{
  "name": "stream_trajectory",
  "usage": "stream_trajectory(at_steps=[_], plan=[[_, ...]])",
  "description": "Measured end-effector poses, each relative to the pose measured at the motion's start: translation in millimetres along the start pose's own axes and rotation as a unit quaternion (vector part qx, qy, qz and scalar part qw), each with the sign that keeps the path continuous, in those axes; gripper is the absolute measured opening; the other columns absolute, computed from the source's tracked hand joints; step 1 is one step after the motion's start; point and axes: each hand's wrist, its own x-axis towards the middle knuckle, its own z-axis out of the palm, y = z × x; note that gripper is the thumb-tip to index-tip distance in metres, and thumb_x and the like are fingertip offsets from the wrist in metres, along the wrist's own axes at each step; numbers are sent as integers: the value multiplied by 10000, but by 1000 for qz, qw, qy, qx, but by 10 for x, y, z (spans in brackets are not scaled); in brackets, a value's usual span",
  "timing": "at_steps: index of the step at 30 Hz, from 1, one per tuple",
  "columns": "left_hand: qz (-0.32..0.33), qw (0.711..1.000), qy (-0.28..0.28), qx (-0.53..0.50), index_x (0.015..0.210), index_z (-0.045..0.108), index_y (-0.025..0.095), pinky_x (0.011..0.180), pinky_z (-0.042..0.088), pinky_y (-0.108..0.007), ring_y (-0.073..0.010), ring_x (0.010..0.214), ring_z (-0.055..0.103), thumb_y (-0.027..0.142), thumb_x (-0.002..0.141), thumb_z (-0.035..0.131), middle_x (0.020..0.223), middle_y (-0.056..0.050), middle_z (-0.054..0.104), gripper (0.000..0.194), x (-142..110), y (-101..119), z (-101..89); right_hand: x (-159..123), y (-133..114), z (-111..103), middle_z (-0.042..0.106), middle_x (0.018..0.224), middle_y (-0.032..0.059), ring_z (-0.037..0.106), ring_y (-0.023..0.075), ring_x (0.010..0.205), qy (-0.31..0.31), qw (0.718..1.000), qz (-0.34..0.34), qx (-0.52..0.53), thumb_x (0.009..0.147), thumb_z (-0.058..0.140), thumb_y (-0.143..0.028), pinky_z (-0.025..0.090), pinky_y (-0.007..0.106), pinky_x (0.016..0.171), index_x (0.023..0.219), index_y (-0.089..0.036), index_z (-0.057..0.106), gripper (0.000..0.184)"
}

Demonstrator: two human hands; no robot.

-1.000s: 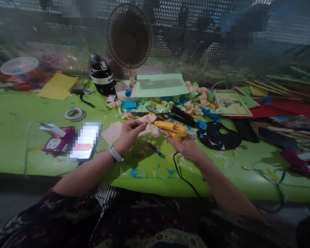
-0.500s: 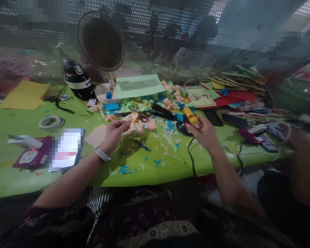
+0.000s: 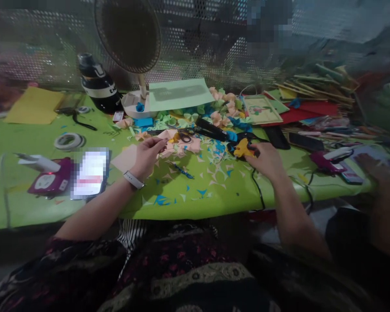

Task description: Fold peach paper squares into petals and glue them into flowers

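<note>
A light green tabletop [image 3: 29, 138] spreads across the view, and at its back stands a round fan [image 3: 126, 32] on a pale base, its top cut off by the upper edge. In front of and to the right of that base, folded paper flowers [image 3: 225, 115] in peach, pale green and blue lie heaped together, with a pale green sheet [image 3: 178, 100] leaning just behind them. A yellow sheet [image 3: 34, 105] lies at the far left, and between it and the fan a black bottle [image 3: 99, 78] with a white band stands tilted in the view. The right hand [image 3: 267, 158] is closed around a yellow glue gun [image 3: 243, 148], which is over a black flat piece [image 3: 231, 149] right of centre; whether the two touch cannot be told. The left hand [image 3: 145, 158] is curled, thumb and fingertips near each other at the left edge of some peach paper pieces [image 3: 189, 146]; blur hides whether they meet or hold anything. Left of that wrist lies a phone [image 3: 89, 173] with a lit screen. A black tool [image 3: 211, 128] rests below the flowers, dark scissors [image 3: 181, 131] lie on the peach pieces, and a tape roll [image 3: 79, 141] sits beyond the phone. Tiny blue, white and peach scraps [image 3: 161, 199] are strewn across the near middle.
</note>
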Motion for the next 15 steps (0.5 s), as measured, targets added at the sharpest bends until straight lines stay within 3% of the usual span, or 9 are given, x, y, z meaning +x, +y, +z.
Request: stream_trajectory(at_steps=[3,5,7,9,15], plan=[[10,1000,-4,6,641,675,155,544,417,-194,-64,544,510,342,622,843,605,8,612,252,-11,17,16,-95,-430,-46,662,1037,145,620,307,988,35,996,-42,65,823,610,-329,479,461,904,970,-191,684,216],[17,1000,-5,6,638,679,156,544,418,-197,-65,545,507,325,631,838,599,7,610,232,-11,19,15,-170,-823,-39,668,985,99,638,220,786,-45,984,-86,147,856,597,-377,510,386,782,915,-206,678,198],[21,1000,0,4,647,683,160,560,430,-202,-67,558,519,307,643,833,613,3,621,210,-6,16,8,-205,-1188,-11,669,934,75,626,193,740,-127,962,-161,178,862,608,-386,495,347,731,882,-208,671,190],[24,1000,7,2,655,681,164,574,439,-208,-70,571,528,301,662,825,625,2,626,199,7,12,-3,-164,-1444,22,679,936,76,620,200,769,-141,955,-200,169,880,590,-358,471,342,737,861,-206,667,171],[48,998,23,-17,666,671,177,594,445,-213,-72,587,525,320,705,814,633,10,610,206,65,-3,-50,226,-1608,68,687,912,85,605,210,770,-134,964,-185,137,890,561,-320,399,311,678,859,-191,678,177]])
